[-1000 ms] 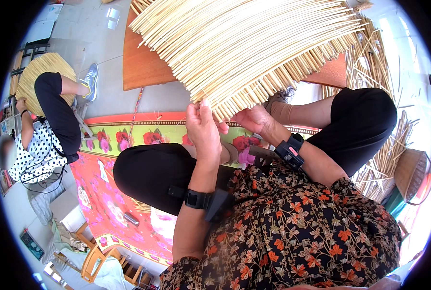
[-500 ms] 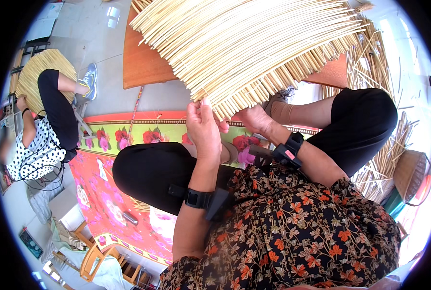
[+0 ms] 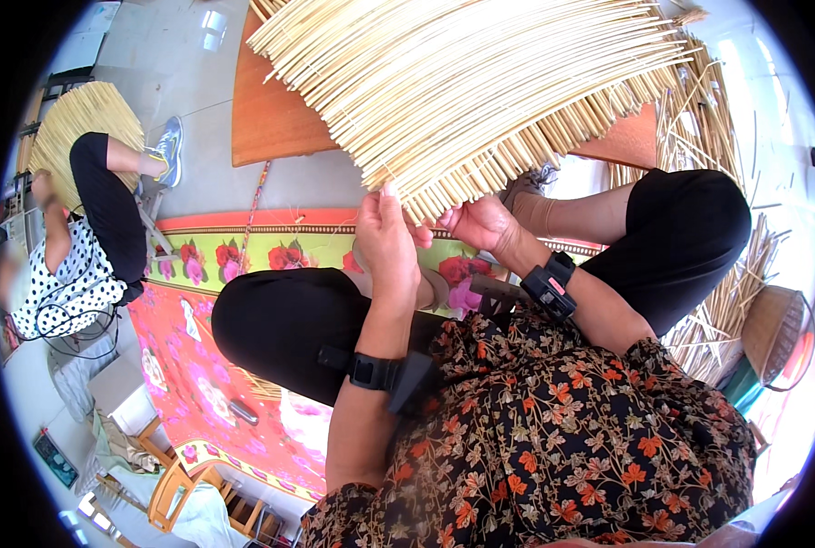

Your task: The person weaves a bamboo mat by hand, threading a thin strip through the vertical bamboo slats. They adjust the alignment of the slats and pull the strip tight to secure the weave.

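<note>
While the left hand (image 3: 387, 239) pinches the near left corner of the straw mat (image 3: 480, 100), thumb on top, a firm but light hold should serve best, keeping the stalk ends level without crushing them. The mat lies over the worktop (image 3: 279, 114), its near edge overhanging. The left forearm points straight toward the far side; the right hand (image 3: 480, 222) slants in from the right, fingers curled beside that edge, whether gripping anything one cannot tell.
</note>
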Available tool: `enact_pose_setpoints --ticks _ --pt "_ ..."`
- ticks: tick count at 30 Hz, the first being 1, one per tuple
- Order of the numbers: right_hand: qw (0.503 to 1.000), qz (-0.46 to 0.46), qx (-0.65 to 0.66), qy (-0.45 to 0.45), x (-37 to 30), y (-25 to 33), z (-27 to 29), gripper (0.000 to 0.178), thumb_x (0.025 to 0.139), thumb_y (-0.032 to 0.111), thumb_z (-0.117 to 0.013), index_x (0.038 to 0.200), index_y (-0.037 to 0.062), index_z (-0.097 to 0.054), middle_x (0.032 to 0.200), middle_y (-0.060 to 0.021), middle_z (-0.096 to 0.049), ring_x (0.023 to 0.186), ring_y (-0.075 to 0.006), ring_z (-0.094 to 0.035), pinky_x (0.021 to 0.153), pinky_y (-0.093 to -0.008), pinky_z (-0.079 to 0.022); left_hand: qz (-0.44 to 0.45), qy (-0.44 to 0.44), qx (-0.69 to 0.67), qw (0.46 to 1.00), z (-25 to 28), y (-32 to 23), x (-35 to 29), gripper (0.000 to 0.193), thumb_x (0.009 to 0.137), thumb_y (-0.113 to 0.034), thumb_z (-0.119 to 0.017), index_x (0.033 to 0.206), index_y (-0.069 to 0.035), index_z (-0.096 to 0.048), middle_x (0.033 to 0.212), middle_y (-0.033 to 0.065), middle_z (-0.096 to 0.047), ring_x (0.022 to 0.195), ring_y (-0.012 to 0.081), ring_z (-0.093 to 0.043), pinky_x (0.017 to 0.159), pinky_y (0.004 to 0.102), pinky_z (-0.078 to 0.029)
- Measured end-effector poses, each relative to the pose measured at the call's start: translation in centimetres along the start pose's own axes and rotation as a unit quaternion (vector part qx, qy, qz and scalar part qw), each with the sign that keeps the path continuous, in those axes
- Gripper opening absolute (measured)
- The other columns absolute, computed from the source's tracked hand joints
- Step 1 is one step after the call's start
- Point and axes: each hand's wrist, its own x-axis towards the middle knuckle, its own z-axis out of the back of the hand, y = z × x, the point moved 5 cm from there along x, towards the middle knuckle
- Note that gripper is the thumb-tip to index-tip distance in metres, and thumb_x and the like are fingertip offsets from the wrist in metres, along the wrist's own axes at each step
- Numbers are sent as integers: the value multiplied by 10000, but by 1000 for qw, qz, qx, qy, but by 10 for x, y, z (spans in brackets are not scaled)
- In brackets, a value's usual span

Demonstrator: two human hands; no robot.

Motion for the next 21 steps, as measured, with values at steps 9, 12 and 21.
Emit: enact_pose_setpoints --ticks 9,12,21 --pt "996 49 -68 2 9 -3 2 288 980 359 -536 890 89 -580 784 -43 -616 696 -161 -589 714 -327 -531 1 19 1 1000 1 8 4 314 1043 -311 -447 971 -25 -555 653 59 -619 444 91 -539 378 210 -426" --pt "997 47 -66 -19 10 -1 -3 303 988 371 -519 985 75 -586 850 -57 -633 745 -167 -605 753 -359 -541 26 25 -9 999 0 14 6 313 1043 -314 -445 977 -29 -556 661 59 -623 451 94 -548 385 208 -434" --pt "995 9 -93 -24 15 -4 17 389 1020 399 -434 1108 44 -564 961 -92 -648 801 -201 -626 786 -384 -545 54 55 1 997 -3 24 8 322 999 -365 -541 1009 -45 -568 704 39 -633 518 81 -579 445 201 -472"
